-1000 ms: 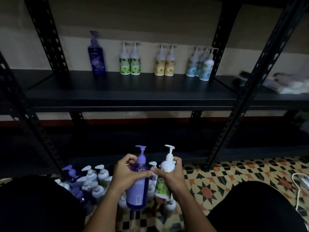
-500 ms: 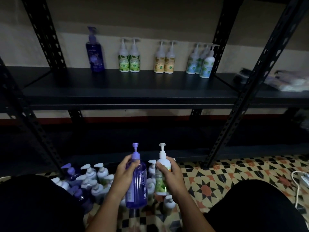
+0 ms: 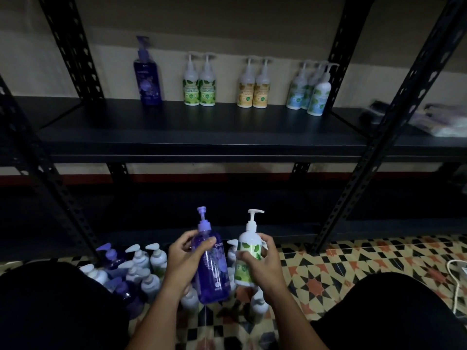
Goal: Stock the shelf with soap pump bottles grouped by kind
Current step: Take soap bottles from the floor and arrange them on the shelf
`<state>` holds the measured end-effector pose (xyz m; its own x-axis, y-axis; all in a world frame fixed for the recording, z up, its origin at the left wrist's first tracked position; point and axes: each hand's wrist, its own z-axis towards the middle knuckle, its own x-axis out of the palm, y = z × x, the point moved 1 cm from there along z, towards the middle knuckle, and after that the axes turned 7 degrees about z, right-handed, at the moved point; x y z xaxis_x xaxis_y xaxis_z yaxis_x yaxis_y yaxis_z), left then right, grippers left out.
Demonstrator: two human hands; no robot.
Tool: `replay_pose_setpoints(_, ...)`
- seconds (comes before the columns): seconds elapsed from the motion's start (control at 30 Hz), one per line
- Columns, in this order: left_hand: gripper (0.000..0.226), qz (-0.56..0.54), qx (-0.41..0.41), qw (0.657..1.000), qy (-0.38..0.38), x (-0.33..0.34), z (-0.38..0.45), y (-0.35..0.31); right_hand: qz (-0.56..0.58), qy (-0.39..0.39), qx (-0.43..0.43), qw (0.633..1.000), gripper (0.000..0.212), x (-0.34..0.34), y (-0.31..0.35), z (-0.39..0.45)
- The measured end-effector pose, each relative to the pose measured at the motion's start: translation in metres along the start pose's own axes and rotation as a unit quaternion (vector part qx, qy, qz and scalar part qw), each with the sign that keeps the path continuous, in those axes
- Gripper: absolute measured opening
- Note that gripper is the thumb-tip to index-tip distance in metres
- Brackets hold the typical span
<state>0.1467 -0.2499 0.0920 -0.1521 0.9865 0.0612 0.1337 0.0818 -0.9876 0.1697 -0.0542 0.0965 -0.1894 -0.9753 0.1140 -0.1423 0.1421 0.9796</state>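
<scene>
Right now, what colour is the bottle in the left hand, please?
Translucent purple bottle, purple pump, seen in the head view.

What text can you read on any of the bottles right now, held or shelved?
"guard": partial brand word on the shoulder of the purple pump bottle in the left hand; the rest is cut off.
Green-label white bottle in the right hand: print too small to read.
Shelf bottles, such as the purple shelf bottle: labels blurred, unreadable.
</scene>
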Motion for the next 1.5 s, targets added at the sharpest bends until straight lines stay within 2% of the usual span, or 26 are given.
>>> replay_pose_setpoints(0.1, 0.025, -0.032, -0.015, 0.998, 0.042, 0.003, 0.0, -0.003, 0.001, 0.011, 0.004, 1.0, 0.046, 0.0, 0.002, 0.002)
replay_pose_setpoints(0.17, 0.02, -0.043, -0.032, 0.996, 0.065, 0.004, -0.002, 0.0, -0.002, 0.021, 0.006, 1.0, 0.046, 0.001, 0.003, 0.0)
replay_pose_setpoints(0.33, 0.05, -0.059, -0.05, 0.994, 0.076, 0.002, -0.005, 0.009, 0.006, 0.051, 0.026, 0.998, 0.073, 0.003, 0.007, -0.007)
replay_pose_setpoints(0.43, 0.093, -0.036, -0.052, 0.995, 0.071, 0.006, -0.004, 0.011, -0.007, 0.037, 0.03, 0.999, 0.074, 0.003, 0.007, -0.008)
replay_pose_setpoints(0.47, 0.097, -0.032, -0.05, 0.996, 0.063, 0.006, -0.003, 0.01, -0.011, 0.031, 0.027, 0.999, 0.073, 0.002, 0.007, -0.007)
replay_pose_setpoints(0.63, 0.066, -0.003, 0.013, 1.0, 0.025, 0.005, -0.004, 0.002, -0.02, 0.008, -0.007, 1.0, 0.069, 0.002, 0.006, -0.006)
replay_pose_setpoints(0.83, 0.059, -0.004, 0.044, 0.998, 0.037, 0.009, -0.004, -0.012, 0.0, 0.007, -0.052, 0.999, 0.063, 0.01, 0.015, -0.003)
replay_pose_setpoints(0.97, 0.043, 0.008, 0.085, 0.995, 0.042, 0.017, -0.001, -0.033, 0.036, 0.018, -0.09, 0.995, 0.065, 0.022, 0.031, 0.0)
replay_pose_setpoints(1.1, 0.038, 0.016, 0.145, 0.989, 0.023, 0.015, 0.006, -0.07, 0.066, 0.042, -0.125, 0.989, 0.068, 0.037, 0.057, 0.005)
replay_pose_setpoints(1.2, 0.043, 0.034, 0.189, 0.981, 0.024, 0.01, 0.014, -0.1, 0.075, 0.06, -0.16, 0.982, 0.068, 0.05, 0.082, 0.012)
replay_pose_setpoints(1.37, 0.076, 0.056, 0.248, 0.967, 0.005, 0.001, 0.031, -0.157, 0.075, 0.094, -0.224, 0.967, 0.068, 0.075, 0.132, 0.028)
replay_pose_setpoints(1.5, 0.071, 0.083, 0.278, 0.957, -0.009, -0.014, 0.049, -0.204, 0.076, 0.111, -0.256, 0.957, 0.067, 0.099, 0.169, 0.046)
